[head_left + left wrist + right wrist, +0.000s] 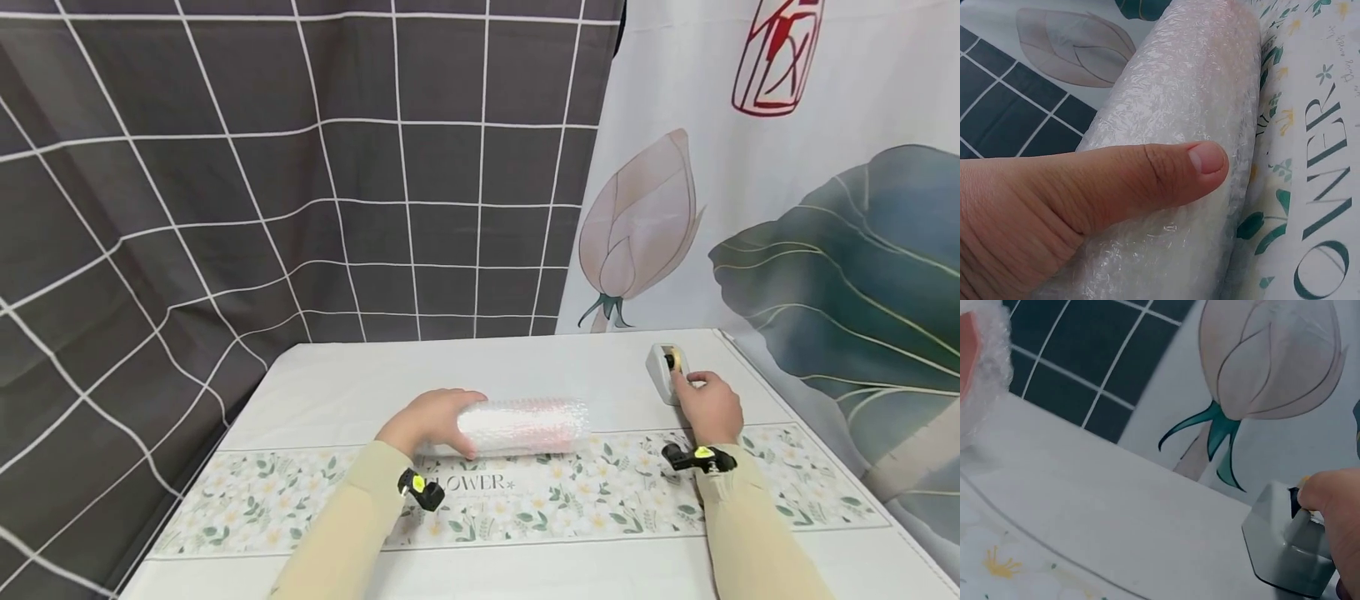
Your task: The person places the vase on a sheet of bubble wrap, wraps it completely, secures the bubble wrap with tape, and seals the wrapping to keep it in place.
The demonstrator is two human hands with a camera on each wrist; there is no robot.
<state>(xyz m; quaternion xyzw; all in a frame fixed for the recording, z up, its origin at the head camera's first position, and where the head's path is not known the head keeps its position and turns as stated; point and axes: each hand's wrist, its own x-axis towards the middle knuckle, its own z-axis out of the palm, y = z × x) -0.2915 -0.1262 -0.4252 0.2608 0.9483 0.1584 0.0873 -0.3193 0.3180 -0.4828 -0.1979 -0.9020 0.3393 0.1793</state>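
Note:
A roll-shaped bundle in clear bubble wrap (528, 427) lies lengthwise on the table, with something pinkish showing through at its right part. My left hand (435, 418) grips the left end, the thumb (1179, 169) laid across the wrap and the other fingers hidden behind it. At the far right stands a grey tape dispenser (660, 375) with a yellowish tape roll (676, 360). My right hand (711, 408) holds the dispenser's near right side, a digit (1329, 494) at the roll. Most of the right fingers are out of sight in the right wrist view.
A white table cover (360, 375) bears a flowered band (300, 492) with printed lettering. A dark gridded curtain (442, 175) hangs behind and to the left; a white cloth with a flower print (645, 225) hangs at the right.

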